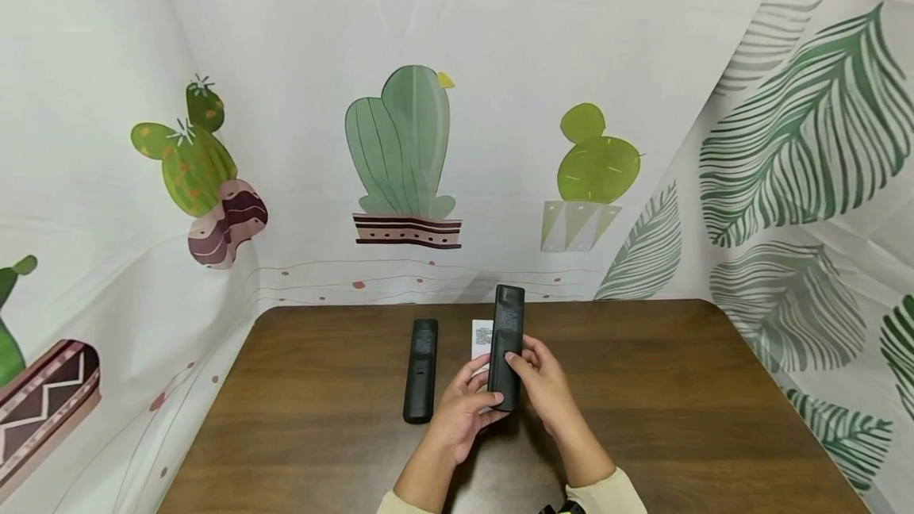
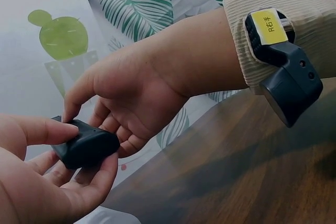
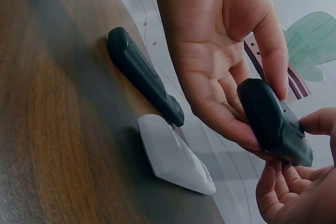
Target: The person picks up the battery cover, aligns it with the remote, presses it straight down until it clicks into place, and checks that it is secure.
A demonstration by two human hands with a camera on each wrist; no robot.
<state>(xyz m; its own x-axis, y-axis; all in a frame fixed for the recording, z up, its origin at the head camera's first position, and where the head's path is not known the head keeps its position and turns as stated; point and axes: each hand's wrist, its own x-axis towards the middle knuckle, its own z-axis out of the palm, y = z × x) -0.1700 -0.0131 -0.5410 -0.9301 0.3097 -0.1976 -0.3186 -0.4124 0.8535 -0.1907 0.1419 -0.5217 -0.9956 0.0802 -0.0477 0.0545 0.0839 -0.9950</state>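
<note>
Both hands hold a black remote control [image 1: 508,316] upright above the table, its back with small printing turned toward me. My left hand [image 1: 457,417] grips the lower end, thumb across the bottom corner and fingers underneath. With its thumb on the battery cover, my right hand [image 1: 548,389] holds the same remote from the right, its fingers behind it. A second black remote control [image 1: 421,367] lies back side up on the table to the left. Partly hidden behind the held remote is a white printed item [image 1: 481,333], which shows as a curved white shape in the right wrist view.
The brown wooden table [image 1: 300,395] has rounded back corners. A white cloth [image 1: 500,22] with cactus and leaf prints hangs around it. On the right wrist sits a black camera mount [image 2: 291,77] with a yellow label.
</note>
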